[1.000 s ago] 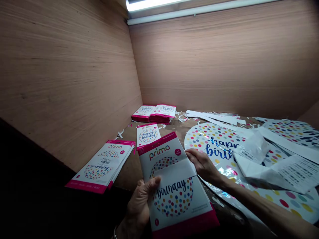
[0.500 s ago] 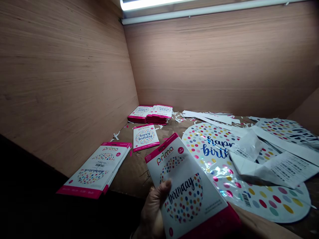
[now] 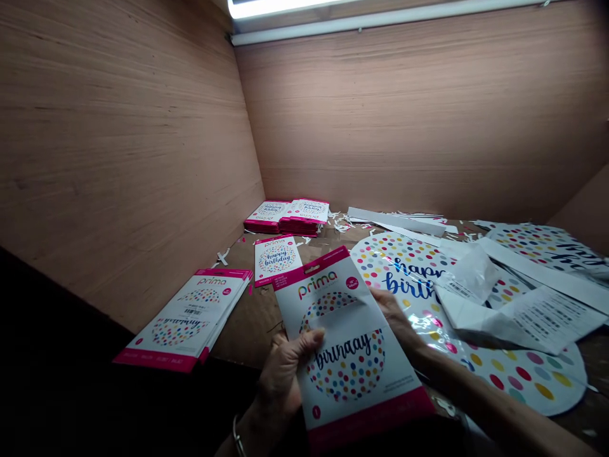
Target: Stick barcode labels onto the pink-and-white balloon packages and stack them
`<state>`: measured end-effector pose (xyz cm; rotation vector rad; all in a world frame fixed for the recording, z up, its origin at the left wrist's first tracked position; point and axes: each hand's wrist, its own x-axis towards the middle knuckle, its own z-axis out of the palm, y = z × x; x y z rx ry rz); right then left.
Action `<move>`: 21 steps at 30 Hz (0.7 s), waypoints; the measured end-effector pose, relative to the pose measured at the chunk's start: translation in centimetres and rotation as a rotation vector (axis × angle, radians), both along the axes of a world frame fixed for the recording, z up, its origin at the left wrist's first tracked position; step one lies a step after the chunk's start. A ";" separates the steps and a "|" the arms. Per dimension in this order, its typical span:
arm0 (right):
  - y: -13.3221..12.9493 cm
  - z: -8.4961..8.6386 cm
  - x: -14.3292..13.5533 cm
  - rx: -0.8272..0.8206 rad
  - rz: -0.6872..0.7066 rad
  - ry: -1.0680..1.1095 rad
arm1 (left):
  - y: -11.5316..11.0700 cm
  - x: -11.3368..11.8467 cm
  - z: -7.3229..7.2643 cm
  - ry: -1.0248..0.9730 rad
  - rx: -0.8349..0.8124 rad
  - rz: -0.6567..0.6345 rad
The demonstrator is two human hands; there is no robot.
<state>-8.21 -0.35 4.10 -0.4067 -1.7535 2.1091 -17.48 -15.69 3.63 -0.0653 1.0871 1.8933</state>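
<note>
A white and pink "prima" balloon packet (image 3: 352, 355) with a printed dotted birthday balloon is tilted in front of me. My left hand (image 3: 285, 368) grips its left edge, thumb pressed on the front and the other fingers behind. At the packet's right edge is my right hand (image 3: 392, 314); its fingers go out of sight behind the packet, so their grip is hidden. Beyond lies a smaller-looking packet (image 3: 277, 259) on the brown work surface. To the left, a short stack of the same packets (image 3: 190, 317) rests at the edge.
Piles of packets (image 3: 304, 212) stand in the back corner. Flat dotted "happy birthday" foil balloons (image 3: 375, 260) lie on the right, partly under crumpled white paper (image 3: 542, 317). White strips (image 3: 404, 221) and scraps are scattered at the back. Wooden panels (image 3: 404, 120) enclose the surface.
My right hand and forearm have come up into view behind the packet's right edge. The held packet has turned slightly more upright and shifted a little left.
</note>
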 end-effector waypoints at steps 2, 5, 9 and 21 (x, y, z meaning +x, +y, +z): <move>1.1 0.8 0.5 0.010 0.050 -0.038 | -0.2 -0.6 0.3 0.070 -0.044 0.006; 1.9 1.4 1.4 0.007 0.157 -0.165 | -0.4 -1.2 0.2 0.137 -0.083 -0.024; 1.4 0.8 1.6 -0.102 0.166 -0.250 | -0.5 -1.4 -0.3 0.194 -0.090 -0.067; 0.1 -0.9 0.6 -0.250 0.125 -0.119 | 1.3 -1.5 0.0 0.214 -0.064 -0.073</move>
